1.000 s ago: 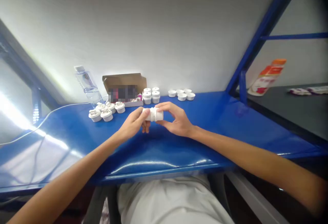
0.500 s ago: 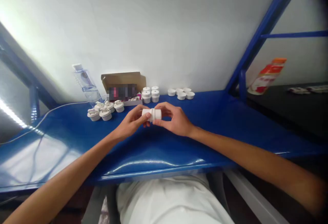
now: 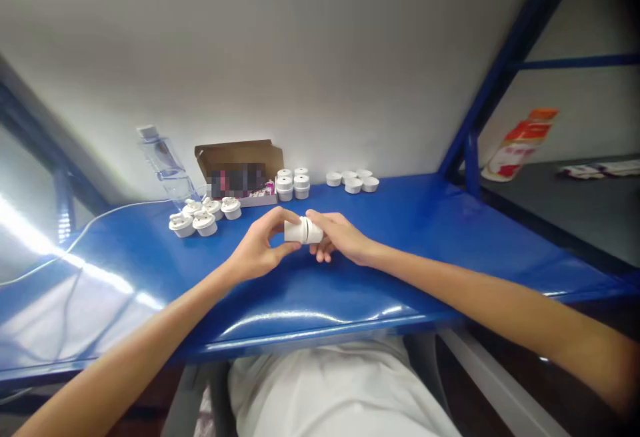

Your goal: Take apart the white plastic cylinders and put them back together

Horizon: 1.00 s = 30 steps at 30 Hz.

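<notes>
A white two-part round housing (image 3: pixel 296 232) lies on its side between my hands above the blue table, with a dark seam running round it. My left hand (image 3: pixel 263 245) grips its left part between thumb and fingers. Around its right part is my right hand (image 3: pixel 343 236), the thumb along the top and the other fingers curled below. Beyond the hands stand stacked white housings (image 3: pixel 293 184) of a similar shape. Several white round parts with prongs or fittings on top (image 3: pixel 205 222) sit to the left, and several open white cups (image 3: pixel 353 185) to the back right.
An open cardboard box (image 3: pixel 240 152) with small items stands at the back; part of it is blurred out. Left of it is a clear bottle (image 3: pixel 167 167) and a white cable (image 3: pixel 95 222). An orange-capped bottle (image 3: pixel 520 144) stands on a dark surface beyond the blue frame (image 3: pixel 500 84).
My right hand has turned about the housing, its thumb now on top and fingers below. The housing has shifted slightly right and nearer me, and its seam shows dark.
</notes>
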{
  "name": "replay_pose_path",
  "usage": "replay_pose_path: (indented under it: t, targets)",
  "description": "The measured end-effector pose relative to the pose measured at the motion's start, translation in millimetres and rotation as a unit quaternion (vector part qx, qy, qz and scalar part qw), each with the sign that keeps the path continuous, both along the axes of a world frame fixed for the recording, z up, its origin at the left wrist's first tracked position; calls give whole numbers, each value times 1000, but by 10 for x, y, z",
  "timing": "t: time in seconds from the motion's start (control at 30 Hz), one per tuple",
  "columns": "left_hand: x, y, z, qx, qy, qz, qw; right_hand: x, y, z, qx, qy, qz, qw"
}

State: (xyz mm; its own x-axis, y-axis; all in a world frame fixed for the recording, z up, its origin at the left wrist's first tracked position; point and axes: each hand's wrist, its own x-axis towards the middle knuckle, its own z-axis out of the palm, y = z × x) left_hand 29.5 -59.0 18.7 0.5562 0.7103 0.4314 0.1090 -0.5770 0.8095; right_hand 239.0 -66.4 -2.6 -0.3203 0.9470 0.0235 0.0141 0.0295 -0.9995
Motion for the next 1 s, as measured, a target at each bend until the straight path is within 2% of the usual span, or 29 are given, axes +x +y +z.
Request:
replay_pose_path:
  t: [0.07,0.13,0.2,0.3,0.4,0.47,0.63,0.73,0.87,1.0]
  targets:
    - [14,-27,6,71,39,26,996,-8,17,-38,-13,-4,6,1000]
    - [22,-39,18,78,52,46,995,-9,18,-61,50,-3,-22,998]
    - [19,-30,36,16,20,55,998,1,4,-59,153,-2,-50,987]
    - [-6,8,70,-116,-34,29,992,33,-29,-23,288,-32,-43,956]
    - [-38,45,86,-201,-44,-2,979,65,-47,10,361,-78,-27,929]
    - [-47,59,74,-211,-42,-2,977,77,-39,15,368,-81,-30,926]
    - [-19,60,4,-135,-60,36,988,83,7,-14,286,-37,-22,957]
    - [-8,44,16,-141,-65,38,987,75,2,-33,284,-30,-21,958]
    - [-13,7,95,-193,-77,26,978,76,-27,-45,368,-52,-40,927]
    - [-14,-20,154,-242,-86,18,966,125,-20,-33,469,-112,-47,875]
